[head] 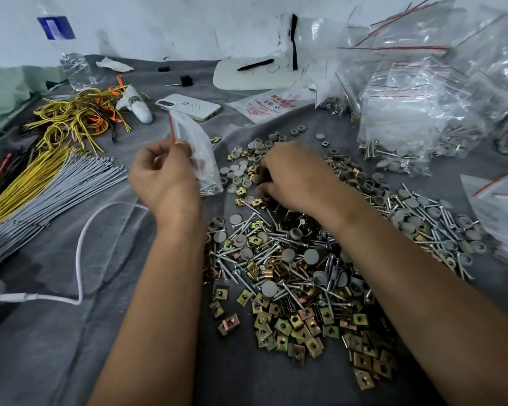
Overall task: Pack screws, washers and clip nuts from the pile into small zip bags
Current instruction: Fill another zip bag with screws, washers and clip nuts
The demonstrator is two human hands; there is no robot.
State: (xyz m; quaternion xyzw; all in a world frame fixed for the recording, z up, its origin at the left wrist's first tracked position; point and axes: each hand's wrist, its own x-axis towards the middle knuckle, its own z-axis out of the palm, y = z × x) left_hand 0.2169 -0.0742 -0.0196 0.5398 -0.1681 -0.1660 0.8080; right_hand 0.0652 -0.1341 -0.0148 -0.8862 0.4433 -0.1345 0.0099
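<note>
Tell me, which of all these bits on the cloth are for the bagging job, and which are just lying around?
Job: small zip bag held by left hand; right hand in the pile of screws, washers and clip nuts; filled bags.

Lying about: phone, water bottle, wire bundles, charger cable.

- Light is soft, cool and rather dim, with weak shadows only.
- White glare sits on the plastic bags (417,92).
- Edges bend outward from the wide lens.
- The left hand (165,177) looks slightly blurred.
</note>
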